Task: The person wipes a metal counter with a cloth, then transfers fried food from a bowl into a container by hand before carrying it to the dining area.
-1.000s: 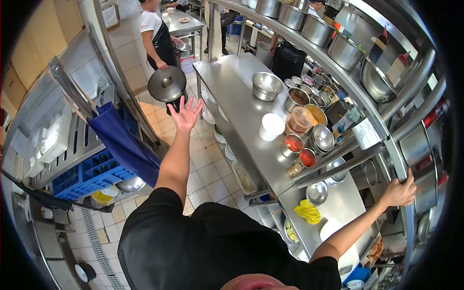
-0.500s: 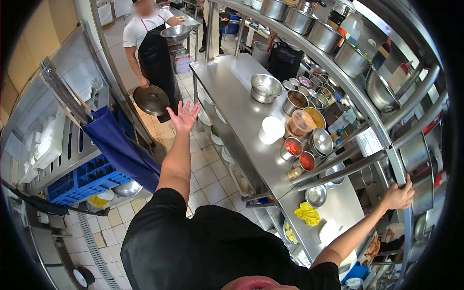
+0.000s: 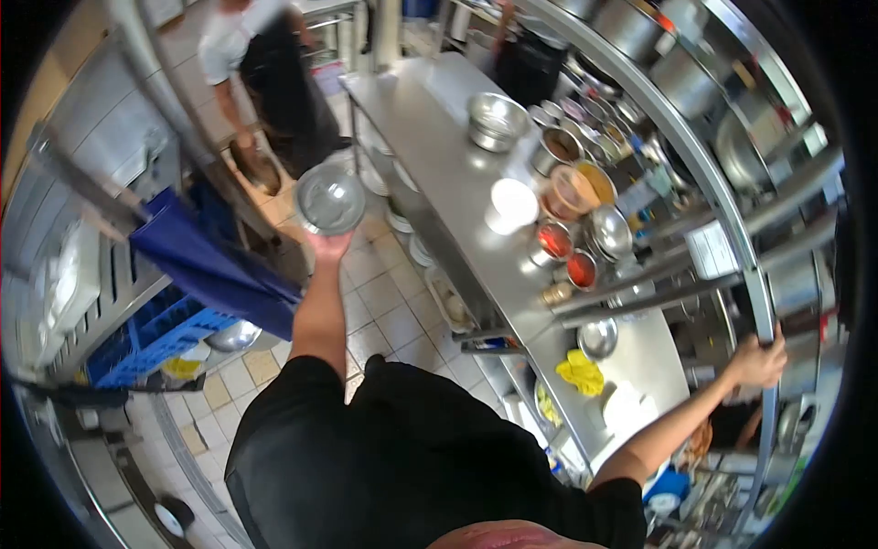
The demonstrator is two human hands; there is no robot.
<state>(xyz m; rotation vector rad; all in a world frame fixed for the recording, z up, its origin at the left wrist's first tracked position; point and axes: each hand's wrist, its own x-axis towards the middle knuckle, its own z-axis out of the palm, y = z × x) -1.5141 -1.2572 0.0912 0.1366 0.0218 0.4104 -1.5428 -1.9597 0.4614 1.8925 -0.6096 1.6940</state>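
Note:
My left hand (image 3: 329, 245) holds a round metal bowl (image 3: 329, 198) out at arm's length. The palm is under its near side, and the fingers are hidden behind it. Just beyond the bowl stands a person (image 3: 279, 82) in a white shirt and black apron, with a dark round lid (image 3: 254, 169) low in one hand, blurred by motion. Off to the right, my right hand (image 3: 757, 362) grips the metal edge of the shelf rack (image 3: 745, 247), its fingers wrapped around it.
A long steel table (image 3: 439, 160) carries a metal basin (image 3: 498, 119), a white container (image 3: 514, 203), pots of red food (image 3: 553, 241) and a yellow cloth (image 3: 582, 371). At left hangs a blue cloth (image 3: 197, 261) beside blue crates (image 3: 155, 334). Another person (image 3: 530, 69) stands behind the table.
My left hand was open and empty; now it has the metal bowl that the person in the apron was holding. That person's lid has shifted left. My right hand stays on the rack.

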